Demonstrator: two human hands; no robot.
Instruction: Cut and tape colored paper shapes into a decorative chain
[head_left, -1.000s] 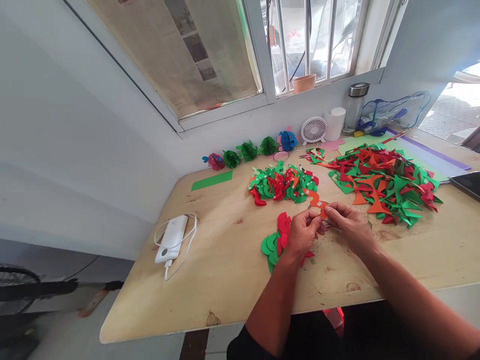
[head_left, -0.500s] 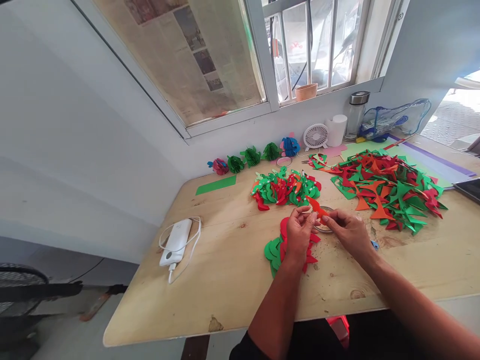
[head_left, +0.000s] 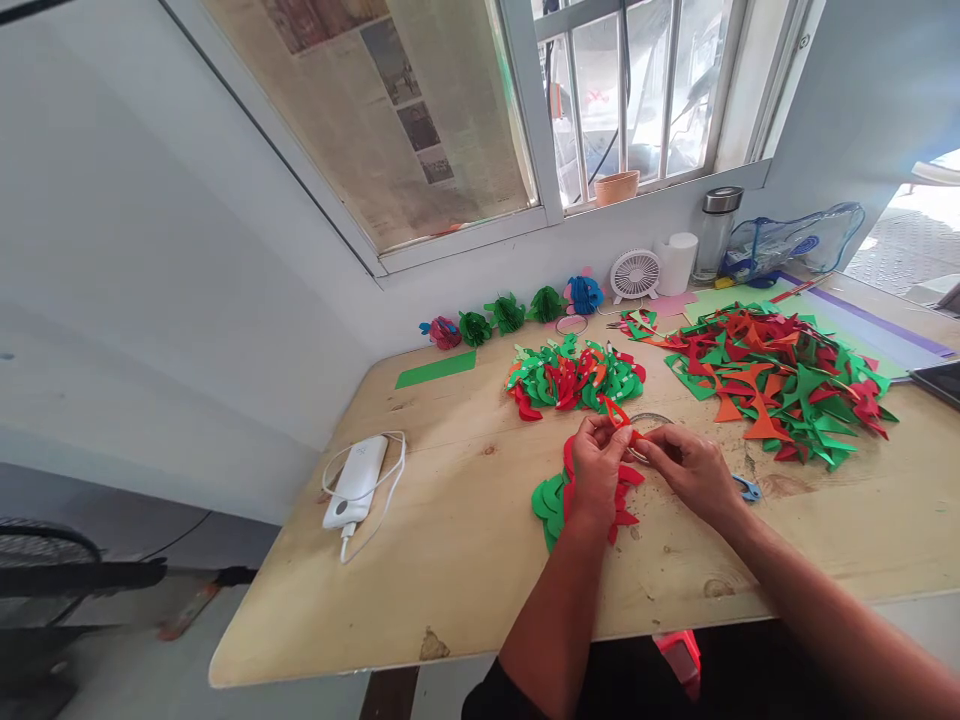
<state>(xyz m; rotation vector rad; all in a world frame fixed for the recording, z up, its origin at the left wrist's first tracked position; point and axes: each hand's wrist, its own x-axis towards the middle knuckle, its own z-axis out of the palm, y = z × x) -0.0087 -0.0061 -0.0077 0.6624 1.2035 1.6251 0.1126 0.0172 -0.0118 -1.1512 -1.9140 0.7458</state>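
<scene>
An orange-red paper piece (head_left: pixel 616 412) is pinched between my left hand (head_left: pixel 598 462) and my right hand (head_left: pixel 694 468), above the table. Under and behind my fingers lies a round metal ring or dish (head_left: pixel 651 418), partly hidden. Red and green cut shapes (head_left: pixel 553 503) lie beneath and beside my left wrist. Just beyond my hands is a heap of folded green and red pieces (head_left: pixel 574 378). A larger pile of green, red and orange scraps (head_left: pixel 772 380) spreads to the right. A small blue tool (head_left: pixel 747 488) rests beside my right wrist.
On the wooden table (head_left: pixel 435 510), a white power bank (head_left: pixel 358 482) with its cable lies at left, near a green paper strip (head_left: pixel 436 369). Along the wall stand honeycomb paper figures (head_left: pixel 506 314), a small fan (head_left: pixel 635 275), a glass bottle (head_left: pixel 712 240) and a clear pouch (head_left: pixel 795 240).
The orange-red piece has turned, showing an opening in it. My right hand has shifted slightly, and more of the blue tool and the ring shows. The view has moved a little.
</scene>
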